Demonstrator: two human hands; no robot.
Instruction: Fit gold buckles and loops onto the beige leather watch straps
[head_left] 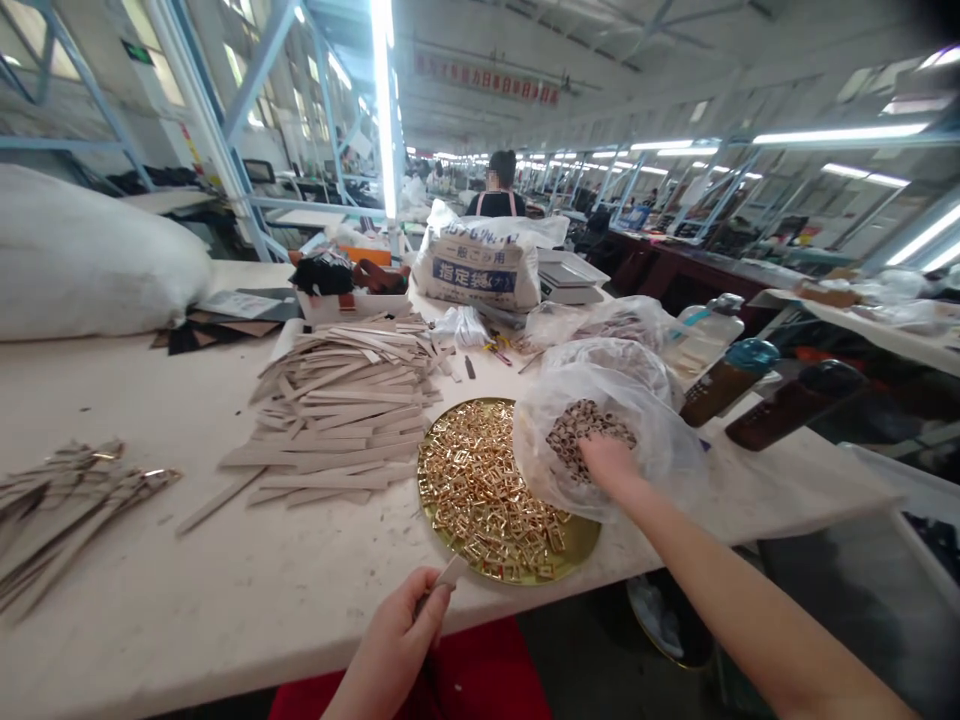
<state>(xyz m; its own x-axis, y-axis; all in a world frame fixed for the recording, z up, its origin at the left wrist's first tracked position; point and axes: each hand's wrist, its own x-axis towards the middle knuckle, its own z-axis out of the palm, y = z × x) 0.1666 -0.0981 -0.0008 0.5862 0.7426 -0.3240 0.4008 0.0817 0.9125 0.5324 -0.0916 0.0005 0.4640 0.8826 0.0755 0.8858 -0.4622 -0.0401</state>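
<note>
From my distant seat, in the head view, I see my left hand (412, 620) pinching a pale strip (451, 571) between thumb and fingers, its long axis slanting up and rightward to the near rim of the round tray (583, 540) of gold buckles (480, 480). My right hand (611, 462) reaches into the plastic bag (664, 430), among small brown loops (574, 425); its fingertips are buried, so I cannot tell whether they grasp one. The loops lie beyond the strip and to its right, nearer my right hand
</note>
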